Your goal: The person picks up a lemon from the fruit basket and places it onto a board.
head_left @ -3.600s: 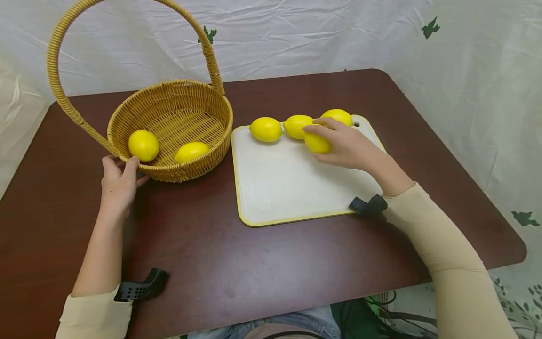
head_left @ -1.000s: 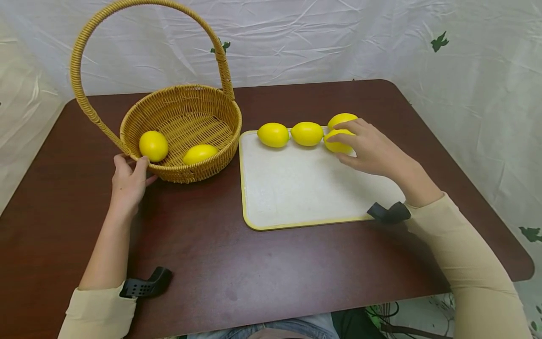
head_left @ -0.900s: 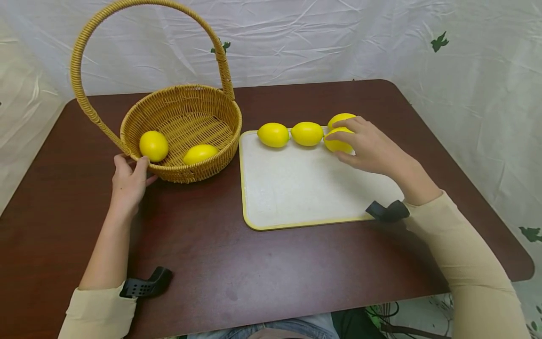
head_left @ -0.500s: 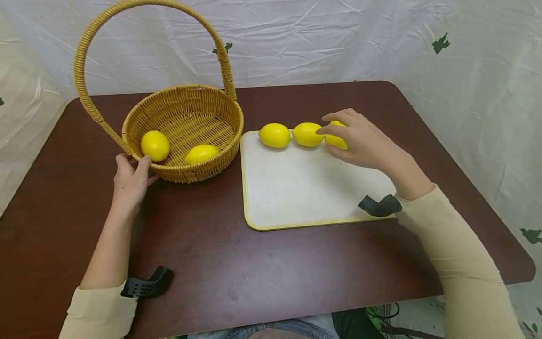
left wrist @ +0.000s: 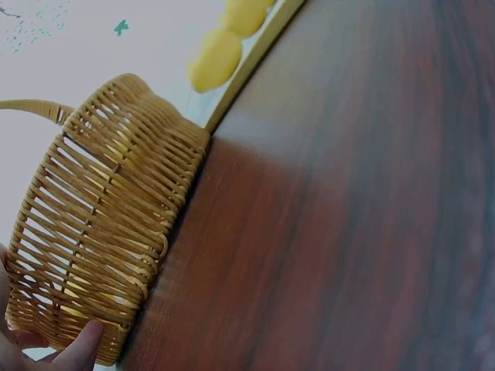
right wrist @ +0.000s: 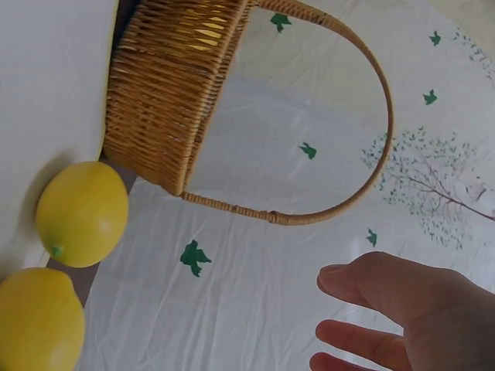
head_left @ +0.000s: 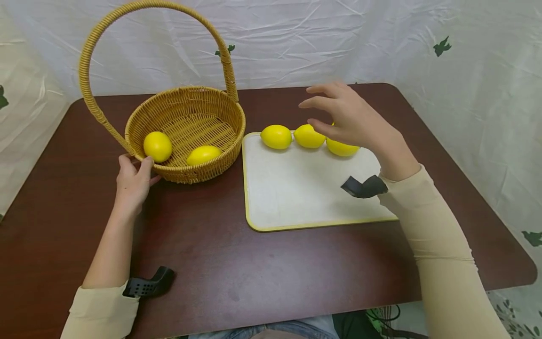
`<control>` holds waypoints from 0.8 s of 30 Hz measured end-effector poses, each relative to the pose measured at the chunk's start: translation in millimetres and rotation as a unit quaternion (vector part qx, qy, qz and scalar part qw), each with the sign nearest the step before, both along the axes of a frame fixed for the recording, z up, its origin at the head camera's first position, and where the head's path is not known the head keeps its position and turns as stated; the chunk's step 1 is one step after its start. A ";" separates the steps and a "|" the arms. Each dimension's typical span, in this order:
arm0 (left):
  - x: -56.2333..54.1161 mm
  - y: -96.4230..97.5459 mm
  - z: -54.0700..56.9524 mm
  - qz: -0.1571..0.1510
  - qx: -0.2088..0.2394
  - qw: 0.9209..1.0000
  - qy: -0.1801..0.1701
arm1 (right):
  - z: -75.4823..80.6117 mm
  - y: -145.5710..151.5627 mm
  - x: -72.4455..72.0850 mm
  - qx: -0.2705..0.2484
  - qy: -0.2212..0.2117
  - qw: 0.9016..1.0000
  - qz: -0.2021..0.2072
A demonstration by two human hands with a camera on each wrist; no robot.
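Note:
My left hand grips the near-left rim of a wicker basket, thumb at the rim. The left wrist view shows fingertips against its woven wall. Inside the basket lie two lemons, one at the left and one at the front. My right hand is raised over the back of a white cutting board, fingers apart and holding nothing. Below it sit a left lemon, a middle lemon and a right lemon. My hand hides the space behind the right one.
The basket's tall arched handle rises above it. The dark wooden table ends at the back against a white cloth with green leaf prints. Cables hang below the table's front edge.
My right hand has let go of the right lemon on the board, then lifted up and moved left. My left hand stays on the basket rim. The head view has shifted slightly.

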State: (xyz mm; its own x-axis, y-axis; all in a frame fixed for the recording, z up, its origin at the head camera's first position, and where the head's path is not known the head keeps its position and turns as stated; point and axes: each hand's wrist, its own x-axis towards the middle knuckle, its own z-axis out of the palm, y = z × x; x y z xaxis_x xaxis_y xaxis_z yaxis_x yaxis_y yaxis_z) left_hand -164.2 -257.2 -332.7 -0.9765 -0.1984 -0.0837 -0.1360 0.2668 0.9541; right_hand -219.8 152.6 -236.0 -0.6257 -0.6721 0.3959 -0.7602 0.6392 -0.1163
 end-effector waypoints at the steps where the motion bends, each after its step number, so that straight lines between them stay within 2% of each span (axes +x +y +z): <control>1: 0.1 0.0 -0.2 0.000 0.000 1.000 0.000 | 1.7 -2.8 -0.5 -0.005 0.001 1.000 0.002; 12: 0.8 0.1 1.4 0.000 -0.008 1.000 0.005 | 15.0 -25.4 -3.3 -0.023 -0.007 1.000 0.013; 24: -1.7 -1.1 -1.9 0.001 -0.009 1.000 0.007 | 17.0 -47.3 -10.8 -0.010 -0.022 0.999 0.039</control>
State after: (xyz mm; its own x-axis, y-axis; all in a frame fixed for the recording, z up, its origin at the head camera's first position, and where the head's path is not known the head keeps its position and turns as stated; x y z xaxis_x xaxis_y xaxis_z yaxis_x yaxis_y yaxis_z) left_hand -165.9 -258.3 -334.6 -0.9772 -0.2013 -0.0674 -0.1239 0.2830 0.9511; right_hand -230.5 105.3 -219.0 -0.5893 -0.7116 0.3827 -0.8012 0.5757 -0.1633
